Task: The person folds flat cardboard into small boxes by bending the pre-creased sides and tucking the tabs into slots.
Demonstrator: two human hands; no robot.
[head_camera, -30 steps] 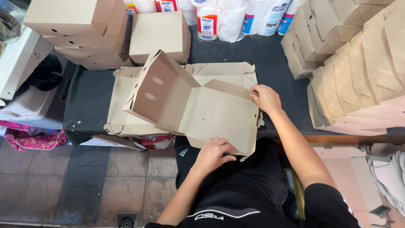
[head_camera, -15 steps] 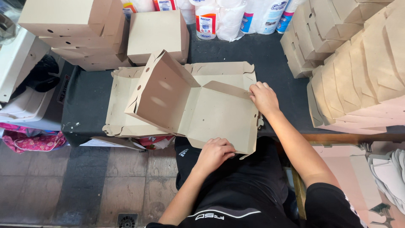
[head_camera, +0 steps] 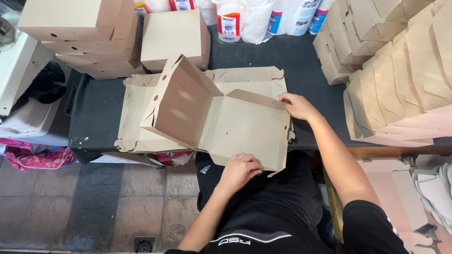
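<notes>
Half-folded cardboard box (head_camera: 221, 117) lies on the flat blanks at the desk (head_camera: 94, 113) near edge, long axis left-right. Left hand (head_camera: 240, 170) curls over the box's near flap; right hand (head_camera: 295, 106) pinches its far-right corner.

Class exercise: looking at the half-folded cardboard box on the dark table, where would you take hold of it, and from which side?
Probably by the two flap edges of the flat half of the half-folded box, from the near and right sides. The left hand already pinches the near flap and the right hand the far right corner. The other half stands tilted up, so its thin walls offer less support.
</notes>
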